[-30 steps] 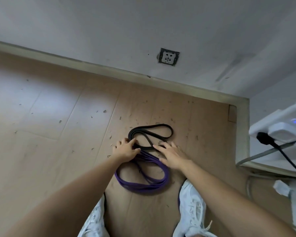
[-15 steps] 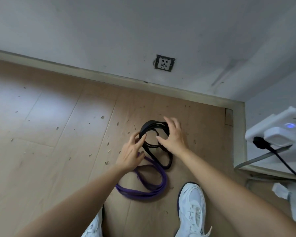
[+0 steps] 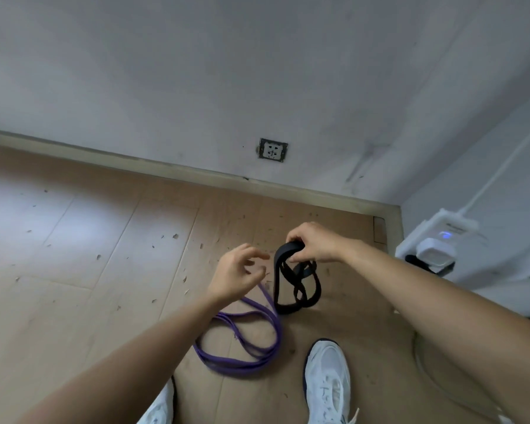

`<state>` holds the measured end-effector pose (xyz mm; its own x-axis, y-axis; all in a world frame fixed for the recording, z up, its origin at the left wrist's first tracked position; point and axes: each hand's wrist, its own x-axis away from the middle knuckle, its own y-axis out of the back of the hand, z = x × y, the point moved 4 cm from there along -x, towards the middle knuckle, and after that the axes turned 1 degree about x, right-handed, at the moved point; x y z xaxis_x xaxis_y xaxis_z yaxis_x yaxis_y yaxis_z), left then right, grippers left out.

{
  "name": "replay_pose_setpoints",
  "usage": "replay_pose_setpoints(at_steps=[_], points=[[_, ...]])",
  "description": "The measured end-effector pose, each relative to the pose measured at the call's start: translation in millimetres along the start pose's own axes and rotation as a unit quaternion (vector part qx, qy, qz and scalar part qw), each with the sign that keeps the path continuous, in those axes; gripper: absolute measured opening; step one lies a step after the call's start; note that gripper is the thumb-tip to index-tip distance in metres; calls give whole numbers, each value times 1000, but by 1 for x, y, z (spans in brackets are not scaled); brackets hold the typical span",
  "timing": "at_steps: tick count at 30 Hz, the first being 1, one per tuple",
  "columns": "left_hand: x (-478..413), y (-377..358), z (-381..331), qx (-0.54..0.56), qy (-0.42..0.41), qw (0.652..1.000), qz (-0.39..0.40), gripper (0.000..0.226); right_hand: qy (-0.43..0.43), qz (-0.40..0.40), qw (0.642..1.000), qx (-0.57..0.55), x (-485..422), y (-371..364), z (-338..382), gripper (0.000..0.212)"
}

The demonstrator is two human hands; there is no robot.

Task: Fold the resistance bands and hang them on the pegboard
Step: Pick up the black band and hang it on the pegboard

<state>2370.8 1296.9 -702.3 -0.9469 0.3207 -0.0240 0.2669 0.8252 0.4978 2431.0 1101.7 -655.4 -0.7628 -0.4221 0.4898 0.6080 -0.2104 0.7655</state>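
Two resistance bands, neither hung yet: the black flat rubber band [image 3: 277,283] dangles in gathered loops from the right hand [image 3: 312,243], pinched at its top, while the purple flat rubber band [image 3: 239,367] lies unfolded on the wooden floor [image 3: 89,270]. The left hand [image 3: 236,270] hovers beside it, loosely spread, holding nothing. By my judgement one band is roughly folded; no pegboard is in view.
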Motion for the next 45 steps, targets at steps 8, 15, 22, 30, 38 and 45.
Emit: replay_pose_setpoints(at_steps=[8, 15, 22, 30, 38, 45], points=[[-17, 22, -86, 100, 18, 992, 70, 61, 46, -98, 993, -43, 81, 88, 49, 19], [-25, 80, -182, 133, -46, 990, 18, 28, 93, -222, 957, -164, 147, 157, 89, 20], [-14, 126, -258, 219, -42, 974, 44, 23, 152, -253, 921, -256, 196, 209, 130, 16], [-19, 157, -320, 187, -73, 979, 24, 23, 197, -368, 842, -342, 244, 294, 157, 16], [-60, 235, -420, 212, -139, 963, -91, 18, 167, -423, 803, -384, 277, 403, 162, 19], [-93, 299, -511, 230, -186, 940, -169, 23, 214, -400, 791, -411, 324, 477, 172, 21]])
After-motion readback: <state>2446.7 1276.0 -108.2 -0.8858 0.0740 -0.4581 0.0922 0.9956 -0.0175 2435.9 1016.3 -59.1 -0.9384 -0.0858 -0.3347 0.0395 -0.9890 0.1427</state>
